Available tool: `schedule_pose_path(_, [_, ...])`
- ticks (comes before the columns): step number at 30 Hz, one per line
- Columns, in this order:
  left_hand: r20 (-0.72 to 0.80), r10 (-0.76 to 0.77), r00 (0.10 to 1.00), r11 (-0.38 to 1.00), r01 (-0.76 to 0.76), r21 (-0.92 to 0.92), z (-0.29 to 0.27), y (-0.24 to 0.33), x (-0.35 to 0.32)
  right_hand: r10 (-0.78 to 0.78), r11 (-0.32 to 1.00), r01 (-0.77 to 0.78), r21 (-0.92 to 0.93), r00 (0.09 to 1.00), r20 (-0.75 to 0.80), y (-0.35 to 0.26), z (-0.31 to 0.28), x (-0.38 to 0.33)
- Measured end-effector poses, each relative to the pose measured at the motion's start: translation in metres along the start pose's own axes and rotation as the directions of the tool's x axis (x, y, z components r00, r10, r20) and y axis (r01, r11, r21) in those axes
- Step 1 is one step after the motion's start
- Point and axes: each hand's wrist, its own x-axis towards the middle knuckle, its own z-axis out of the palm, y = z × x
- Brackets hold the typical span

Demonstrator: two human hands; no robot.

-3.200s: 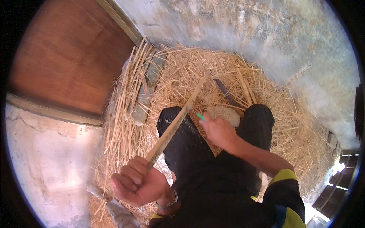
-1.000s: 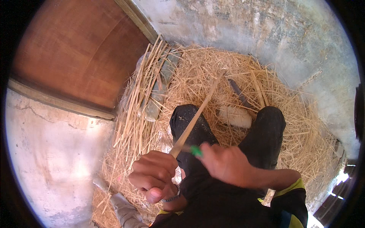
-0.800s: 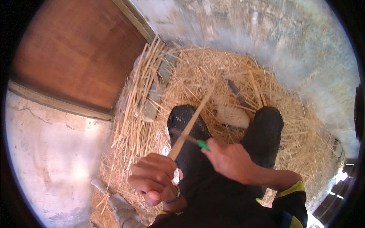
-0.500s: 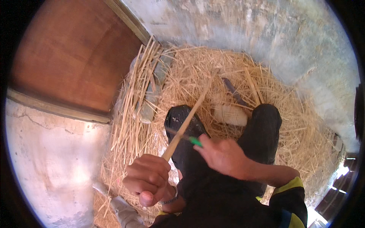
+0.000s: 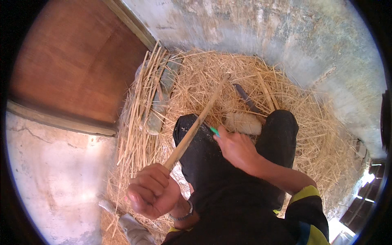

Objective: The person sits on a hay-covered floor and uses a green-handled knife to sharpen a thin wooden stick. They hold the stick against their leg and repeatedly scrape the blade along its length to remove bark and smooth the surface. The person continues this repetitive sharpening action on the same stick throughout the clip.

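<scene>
My left hand [image 5: 153,191] is closed round the lower end of a long pale strip of split bamboo [image 5: 191,132]. The strip slants up and away to the right, passing over my left knee. My right hand [image 5: 237,149] grips a knife by its green handle [image 5: 214,131], just to the right of the strip's middle. Most of the knife's blade is hidden behind the strip, so I cannot tell whether its edge touches the bamboo.
Pale shavings [image 5: 196,81] cover the floor. Thin strips [image 5: 141,110] lie piled at the left. Between my knees are a pale block [image 5: 243,123] and a dark, flat blade-like piece [image 5: 247,98], with two bamboo pieces [image 5: 267,92] beyond. Walls [image 5: 281,41] enclose the far side.
My right hand has moved up and slightly right along the strip, carrying the knife. My left hand has shifted a little left and turned, still holding the strip.
</scene>
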Motion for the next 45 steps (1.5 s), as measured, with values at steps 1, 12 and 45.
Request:
schedule_pose_path(1, [-0.010,-0.001,1.000,1.000,0.001,-0.002,-0.001,0.001,-0.001,-0.081,0.995,0.081,0.061,0.997,-0.005,-0.008,-0.007,-0.002])
schedule_pose_path(12, [-0.193,-0.026,0.981,0.998,0.036,0.049,0.005,0.004,-0.006,-0.233,0.949,0.227,0.220,0.972,0.005,-0.030,-0.009,-0.009])
schedule_pose_path(45, [-0.289,-0.022,0.957,0.998,0.035,0.043,0.021,-0.003,-0.003,0.043,0.997,-0.043,0.066,0.999,0.003,0.046,0.019,0.024])
